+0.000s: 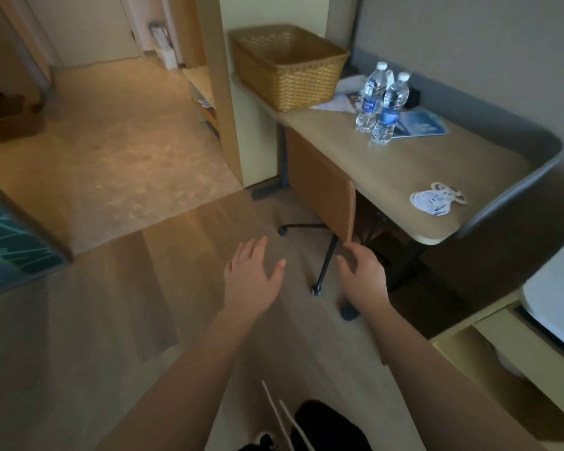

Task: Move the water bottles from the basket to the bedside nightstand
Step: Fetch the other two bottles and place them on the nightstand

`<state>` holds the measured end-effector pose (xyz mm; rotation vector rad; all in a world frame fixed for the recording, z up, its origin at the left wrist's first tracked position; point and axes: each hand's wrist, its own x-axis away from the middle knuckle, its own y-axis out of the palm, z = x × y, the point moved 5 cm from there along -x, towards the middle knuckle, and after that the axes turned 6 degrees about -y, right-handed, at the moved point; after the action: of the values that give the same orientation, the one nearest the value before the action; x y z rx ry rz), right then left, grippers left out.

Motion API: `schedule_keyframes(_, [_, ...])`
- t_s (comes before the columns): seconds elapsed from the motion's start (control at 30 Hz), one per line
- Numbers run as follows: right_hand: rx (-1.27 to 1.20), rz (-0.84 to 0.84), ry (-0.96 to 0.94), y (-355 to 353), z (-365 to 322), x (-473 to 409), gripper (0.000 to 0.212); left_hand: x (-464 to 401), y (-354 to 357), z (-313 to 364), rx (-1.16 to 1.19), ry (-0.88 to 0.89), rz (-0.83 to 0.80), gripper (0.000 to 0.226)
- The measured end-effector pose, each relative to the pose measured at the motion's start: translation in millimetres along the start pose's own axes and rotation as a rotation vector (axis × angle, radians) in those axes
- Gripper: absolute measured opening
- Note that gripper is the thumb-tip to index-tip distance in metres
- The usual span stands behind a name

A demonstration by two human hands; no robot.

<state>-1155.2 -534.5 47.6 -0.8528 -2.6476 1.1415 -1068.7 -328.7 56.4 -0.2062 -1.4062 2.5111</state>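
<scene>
Your two bare hands are stretched out in front of you over the pale wood-plank floor (pixel 111 320), both empty. Your left hand (pixel 253 275) is spread flat with the fingers apart; your right hand (pixel 362 275) is loosely curled, fingers open, gripping nothing. They hover low, well short of anything on the table, which reads as a pause between carries or the start of a reach, not a grasp.

Just past your right hand stands a tan-backed office chair on dark wheeled legs (pixel 323 190), pushed under the light wooden table with a dark raised rim (pixel 388 170). On the near end of that table lies a small white-and-blue printed tag (pixel 433 198), off to the side and out of the way.

Further along the tabletop, two clear plastic water bottles with white caps and blue labels (pixel 380 102) stand upright, touching or nearly so, beside a blue leaflet (pixel 420 125). They are already outside the basket, standing on the table, ahead of your hands, up and to the right, and well apart from them.

Beyond them, at the far end of the table against the wall, sits the tan woven wicker basket (pixel 287 66). What shows of its inside looks empty, but you cannot see its bottom from here.
</scene>
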Motion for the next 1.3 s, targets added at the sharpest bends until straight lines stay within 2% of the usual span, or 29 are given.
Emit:
schedule_keyframes(0.27, [-0.010,0.126,0.047,7,13,-172,0.037,-194,36,42,0.015,0.127,-0.044,0.064])
schedule_keyframes(0.47, [-0.023,0.255,0.142,12,45,-302,0.035,-349,78,118,0.017,0.290,-0.134,0.064])
schedule_keyframes(0.63, [-0.019,0.380,0.229,-3,58,-387,0.033,-442,98,183,0.030,0.417,-0.212,0.063])
schedule_keyframes(0.83, [-0.005,0.494,0.355,-20,75,-435,0.033,-514,123,231,0.105,0.511,-0.275,0.064])
schedule_keyframes(1.17, [0.041,0.679,0.615,-9,83,-463,0.035,-600,168,271,0.163,0.661,-0.431,0.069])
schedule_keyframes(1.3, [0.029,0.754,0.700,-4,78,-478,0.051,-625,175,280,0.265,0.672,-0.561,0.083])
